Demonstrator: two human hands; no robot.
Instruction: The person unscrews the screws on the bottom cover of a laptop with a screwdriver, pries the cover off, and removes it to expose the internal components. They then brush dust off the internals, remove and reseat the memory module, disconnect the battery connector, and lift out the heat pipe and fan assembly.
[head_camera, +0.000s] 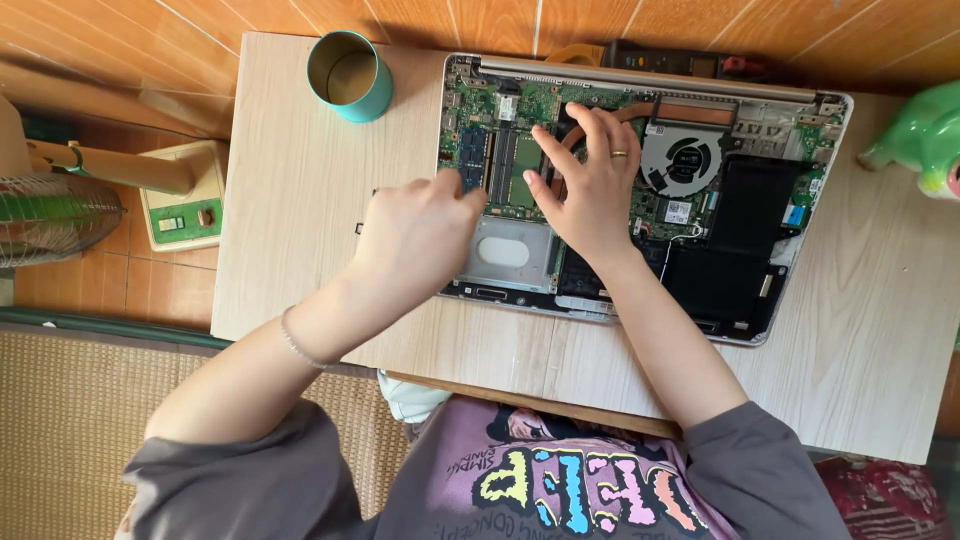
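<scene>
Meanwhile both hands, left hand (420, 235) and right hand (590, 180), touch the opened laptop (740, 240); teal cup (350, 75) nearby.

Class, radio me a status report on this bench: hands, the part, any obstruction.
Both hands, left hand and right hand, on the memory module of the opened laptop. Grip unclear. Nothing obstructing.

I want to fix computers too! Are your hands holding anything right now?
It cannot be told for sure. Both hands, left and right, have fingertips at the memory module on the open laptop, pressing or touching more than gripping.
</scene>
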